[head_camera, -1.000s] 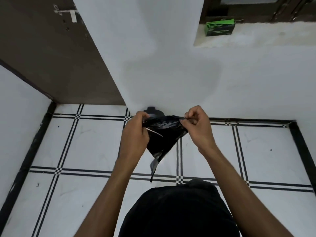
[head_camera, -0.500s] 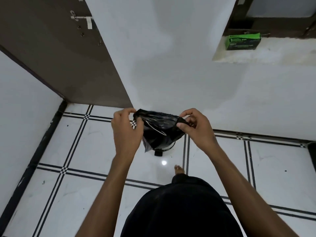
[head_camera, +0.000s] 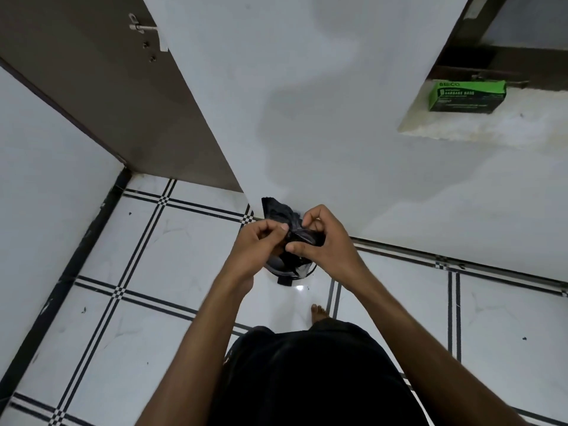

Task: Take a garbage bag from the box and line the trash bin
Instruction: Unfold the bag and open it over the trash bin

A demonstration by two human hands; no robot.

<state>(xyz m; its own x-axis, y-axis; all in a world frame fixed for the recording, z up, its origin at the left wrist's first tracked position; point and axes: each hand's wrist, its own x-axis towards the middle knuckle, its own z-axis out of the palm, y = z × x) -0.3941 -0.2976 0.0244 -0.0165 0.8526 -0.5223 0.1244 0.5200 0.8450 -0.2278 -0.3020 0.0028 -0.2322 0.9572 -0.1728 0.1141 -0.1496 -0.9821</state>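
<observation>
A: What could go wrong?

B: The thin garbage bag (head_camera: 287,221) could tear if the person's pinching left hand (head_camera: 256,245) and right hand (head_camera: 319,241) pull too hard.

A: Where is it?

B: Bunched between both closed hands, above the bin (head_camera: 289,272); the box (head_camera: 467,95) sits far right.

Surroundings only: door, walls, ledge, tiled floor.
Brown door (head_camera: 101,96) up and left of the grip, metal latch (head_camera: 144,27) near its top edge. White wall (head_camera: 307,118) directly behind the grip, pale stone ledge (head_camera: 491,127) recessed in it up and right. White floor tiles (head_camera: 153,272) with black checked lines below and both sides. Bare foot (head_camera: 318,313) just below the grip, black garment (head_camera: 307,379) under that.
</observation>
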